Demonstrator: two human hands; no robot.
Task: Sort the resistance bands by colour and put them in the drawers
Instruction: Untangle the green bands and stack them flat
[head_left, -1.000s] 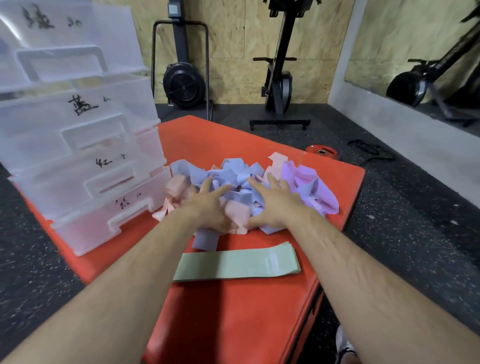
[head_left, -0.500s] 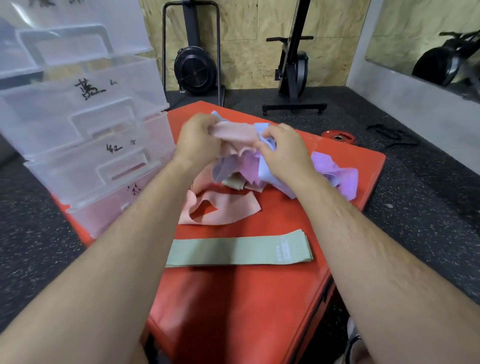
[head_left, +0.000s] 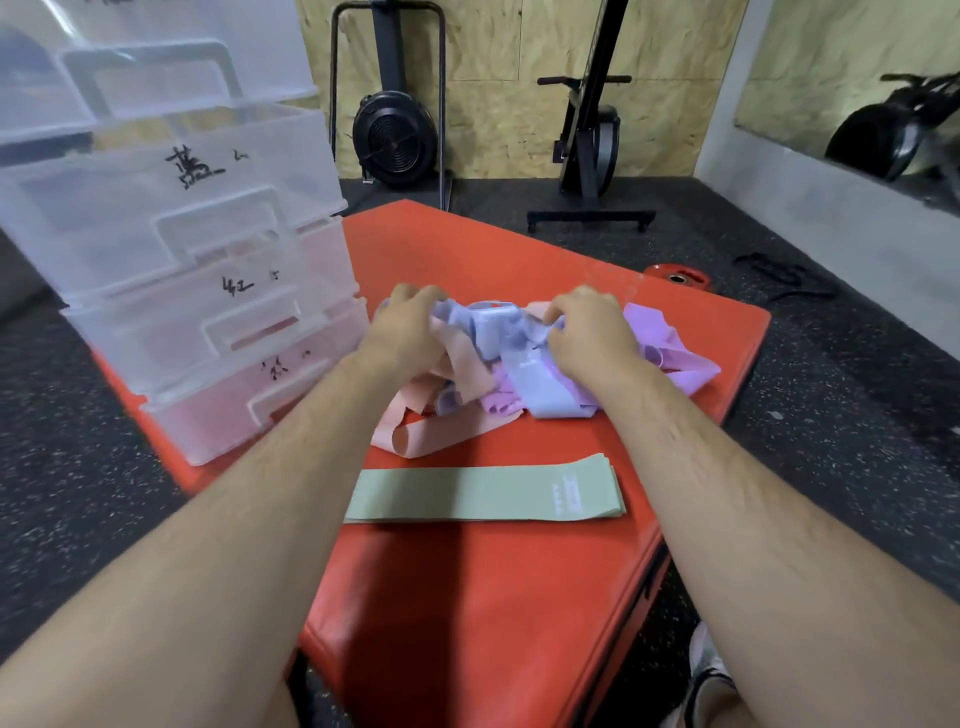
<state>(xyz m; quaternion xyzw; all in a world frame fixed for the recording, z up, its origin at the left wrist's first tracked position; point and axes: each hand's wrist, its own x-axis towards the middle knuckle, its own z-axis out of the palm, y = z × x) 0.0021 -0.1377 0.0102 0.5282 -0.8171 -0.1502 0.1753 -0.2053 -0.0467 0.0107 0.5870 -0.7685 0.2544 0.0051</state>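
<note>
Both hands clutch the tangled heap of blue, pink and purple elastic bands (head_left: 519, 364) — left hand (head_left: 402, 332), right hand (head_left: 587, 338), fingers curled in, apparently pinching blue ones — on the red padded mat (head_left: 519, 597), beside stacked translucent plastic drawers (head_left: 208, 291).

1. A red padded bench (head_left: 467, 597) stands on black speckled rubber floor (head_left: 831, 441).
2. A black fan machine (head_left: 393, 136) and an upright black machine (head_left: 589, 156) stand against the chipboard wall (head_left: 498, 52).
3. A red weight plate (head_left: 677, 276) lies just beyond the bench's far edge, with a black strap (head_left: 779, 275) near it.
4. A wall mirror (head_left: 852, 93) is on the right.
5. A shoe (head_left: 706, 670) shows at the lower right.
</note>
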